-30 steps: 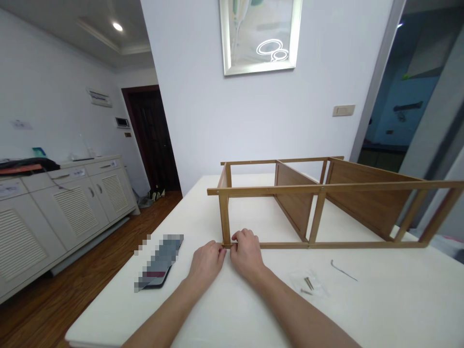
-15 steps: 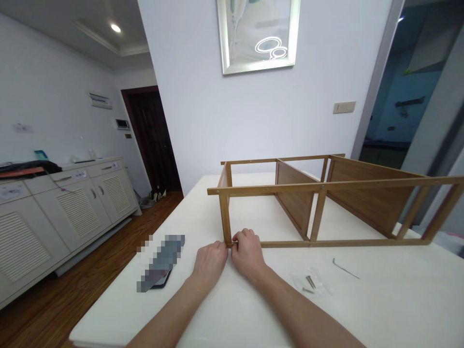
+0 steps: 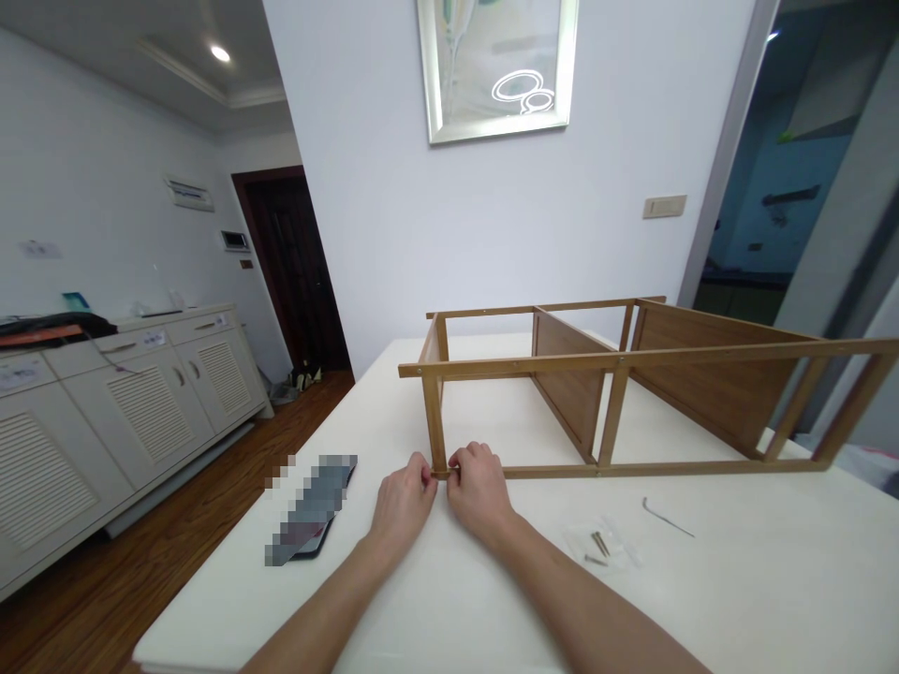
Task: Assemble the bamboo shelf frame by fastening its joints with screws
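Observation:
A brown wooden shelf frame (image 3: 611, 412) lies on its side, with slatted or panelled shelves standing upright between its rails. My right hand (image 3: 480, 487) is closed on the lower near rail, just right of the corner post (image 3: 434, 421). My left hand (image 3: 405, 498) is at the rail's left end, its thumb and fingers pinched together beside the post's foot. Whatever sits between the left fingertips is too small to make out. Right of my hands lie a clear plastic bag (image 3: 618, 554) with several screws (image 3: 599, 543) and a thin bent hex key (image 3: 667, 518).
A partly pixelated phone-like dark object (image 3: 316, 515) lies on the white table (image 3: 421, 618) to the left. Behind the table rises a wall with a framed picture (image 3: 498, 131). A white cabinet (image 3: 140, 384) stands across the wooden floor at left.
My left hand has shifted slightly, its fingers lifting a little up and left at the rail's end. The right hand keeps its hold on the rail.

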A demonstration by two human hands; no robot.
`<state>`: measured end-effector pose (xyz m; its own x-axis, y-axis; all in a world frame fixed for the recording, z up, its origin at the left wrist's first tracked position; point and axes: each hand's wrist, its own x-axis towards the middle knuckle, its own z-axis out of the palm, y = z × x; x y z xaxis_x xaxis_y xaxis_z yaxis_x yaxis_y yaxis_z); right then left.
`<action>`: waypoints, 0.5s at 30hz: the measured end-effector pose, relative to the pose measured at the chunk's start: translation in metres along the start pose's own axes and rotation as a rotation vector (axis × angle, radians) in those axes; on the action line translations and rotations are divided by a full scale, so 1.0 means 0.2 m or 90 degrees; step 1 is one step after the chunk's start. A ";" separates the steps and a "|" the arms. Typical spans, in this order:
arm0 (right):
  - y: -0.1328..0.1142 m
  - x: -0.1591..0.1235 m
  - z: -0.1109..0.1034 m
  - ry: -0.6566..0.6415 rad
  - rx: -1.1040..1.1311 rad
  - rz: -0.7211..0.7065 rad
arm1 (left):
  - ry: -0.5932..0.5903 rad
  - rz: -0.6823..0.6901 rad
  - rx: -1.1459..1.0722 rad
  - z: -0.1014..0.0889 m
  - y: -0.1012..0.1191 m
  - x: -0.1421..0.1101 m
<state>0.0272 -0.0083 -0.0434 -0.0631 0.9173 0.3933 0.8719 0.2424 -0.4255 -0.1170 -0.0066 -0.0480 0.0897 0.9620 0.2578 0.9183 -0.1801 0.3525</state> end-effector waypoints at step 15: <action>0.01 -0.01 0.00 -0.021 -0.024 -0.022 | 0.032 0.056 -0.061 0.04 -0.03 0.00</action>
<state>0.0287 -0.0092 -0.0453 -0.1094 0.9184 0.3803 0.8867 0.2631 -0.3802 -0.1194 -0.0037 -0.0563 0.1460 0.9309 0.3348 0.8663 -0.2837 0.4110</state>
